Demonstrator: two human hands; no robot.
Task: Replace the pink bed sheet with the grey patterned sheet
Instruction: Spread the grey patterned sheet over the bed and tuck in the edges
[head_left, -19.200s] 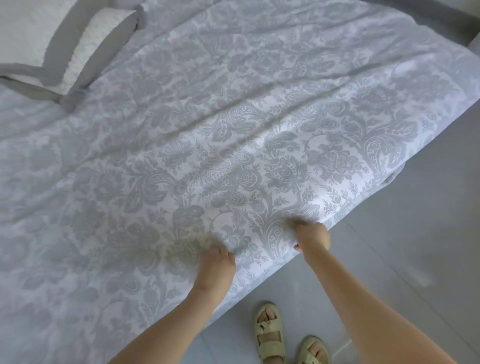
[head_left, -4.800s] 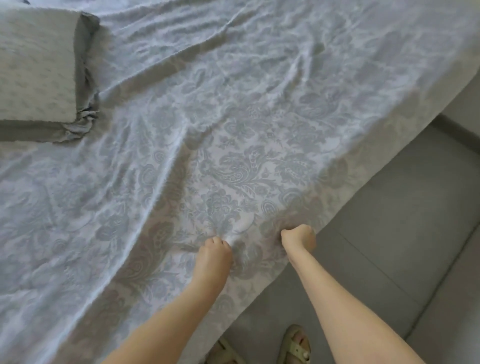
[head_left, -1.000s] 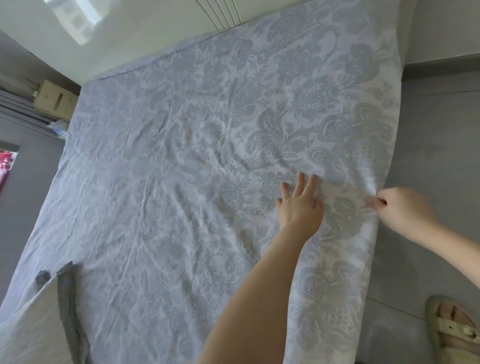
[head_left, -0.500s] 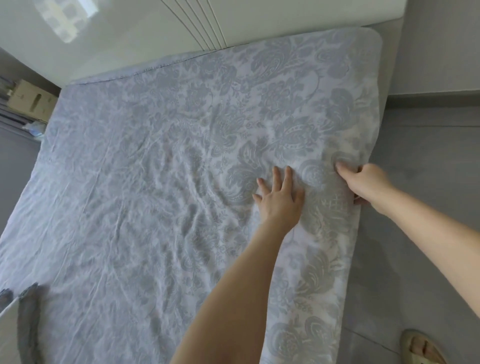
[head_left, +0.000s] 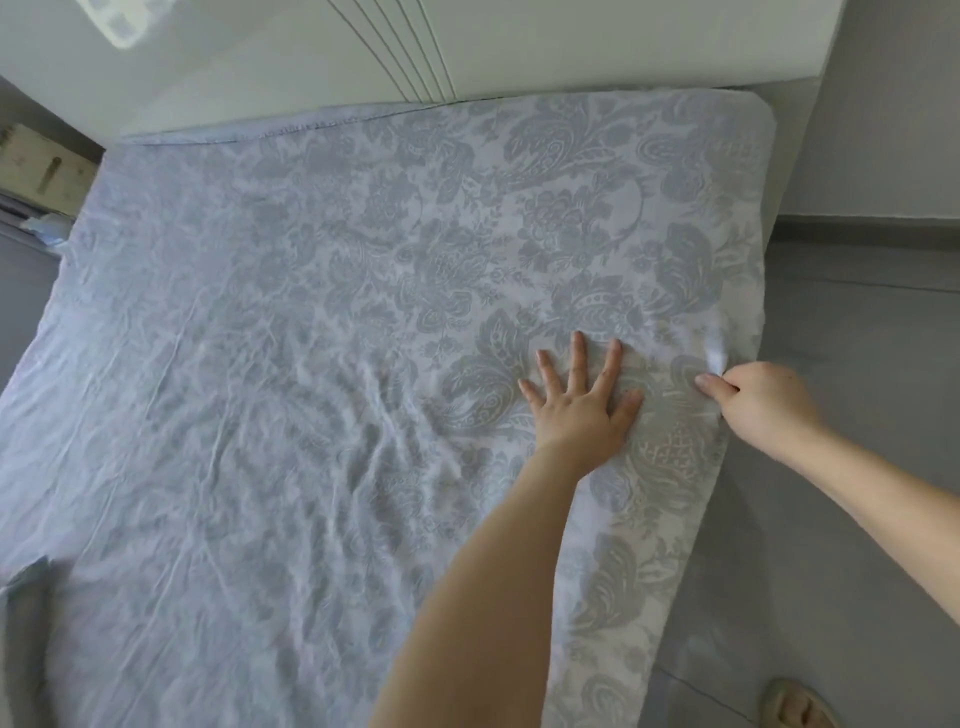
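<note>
Palm of left hand (head_left: 581, 410) is pressing flat on grey patterned sheet (head_left: 311, 364), w/ all fingers straight & spread apart, holding nothing. It is lying on the right part of the bed, near the right edge but not at it. The forearm is reaching in from the near side, over the cloth.

The right hand (head_left: 763, 402) is staying just right of the left one, at the very edge of the sheet. Its fingers are curling in & pinching the fabric there; a small fold of cloth is standing up just above the knuckles. The two hands are close together but not touching.

The grey patterned sheet is covering the whole top of the bed, from the near edge to the far end, & is hanging down a bit on the right side. Many small wrinkles are running across the middle & left part; around the left hand the cloth is looking smoother. At the far end its hem is lying against a white panel (head_left: 363, 57) w/ thin grooves.

Grey floor (head_left: 857, 415) is showing on the right. At the near right corner a light sandal (head_left: 800, 709) w/ toes in it is peeking in. At the near left edge a grey pillow corner (head_left: 21, 623) is resting on the sheet. At the far left a cardboard box (head_left: 41, 166) is standing beside the bed.
</note>
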